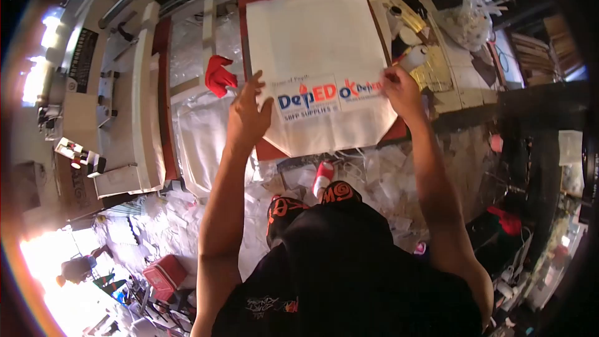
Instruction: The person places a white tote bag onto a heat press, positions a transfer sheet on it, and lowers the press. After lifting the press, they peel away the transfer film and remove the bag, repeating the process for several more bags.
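A cream tote bag lies flat on a reddish-brown board, its handles at the far end. Across its lower part rests a printed film with blue and red lettering reading "DepED". My left hand is open, fingers apart, over the bag's left edge beside the film's left end. At the film's right end, my right hand has its fingers pinched together on the edge; the fingertips partly cover the print there. A red cloth lies just left of my left hand.
Another pale bag lies on the left under clear plastic. Bottles, a white container and a plastic bag crowd the right side. Scraps of paper litter the floor. A red box stands at lower left.
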Available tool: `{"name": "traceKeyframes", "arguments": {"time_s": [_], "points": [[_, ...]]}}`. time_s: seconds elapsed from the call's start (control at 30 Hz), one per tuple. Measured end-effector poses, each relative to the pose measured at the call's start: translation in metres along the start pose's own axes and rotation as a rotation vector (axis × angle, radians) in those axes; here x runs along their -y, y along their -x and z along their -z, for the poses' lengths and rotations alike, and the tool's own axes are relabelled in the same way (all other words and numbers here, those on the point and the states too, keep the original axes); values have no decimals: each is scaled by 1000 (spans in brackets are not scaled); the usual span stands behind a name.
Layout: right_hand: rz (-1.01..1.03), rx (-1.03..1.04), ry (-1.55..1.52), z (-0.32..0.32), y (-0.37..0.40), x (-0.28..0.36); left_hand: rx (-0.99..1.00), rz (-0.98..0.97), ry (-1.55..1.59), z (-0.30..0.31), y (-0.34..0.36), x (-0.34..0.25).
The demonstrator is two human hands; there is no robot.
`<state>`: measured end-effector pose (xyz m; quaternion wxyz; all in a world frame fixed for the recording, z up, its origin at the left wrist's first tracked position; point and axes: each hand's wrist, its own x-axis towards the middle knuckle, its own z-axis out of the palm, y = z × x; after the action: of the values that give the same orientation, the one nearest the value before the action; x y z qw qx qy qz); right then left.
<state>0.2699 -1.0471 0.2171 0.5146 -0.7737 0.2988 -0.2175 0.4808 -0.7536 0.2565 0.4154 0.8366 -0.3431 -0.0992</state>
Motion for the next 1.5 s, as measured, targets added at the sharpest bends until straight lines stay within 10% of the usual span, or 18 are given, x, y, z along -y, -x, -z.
{"name": "traceKeyframes", "arguments": {"time_s": [0.37,0.53,1.5], "points": [[20,-166,386,-42,-94,9,-131,-215,-396,-54,-25,22],[553,-105,694,-43,-42,-3,-76,-195,-581,-72,-17,33],[558,-115,679,-52,-27,-22,-244,-239,-440,-49,-2,46]]}}
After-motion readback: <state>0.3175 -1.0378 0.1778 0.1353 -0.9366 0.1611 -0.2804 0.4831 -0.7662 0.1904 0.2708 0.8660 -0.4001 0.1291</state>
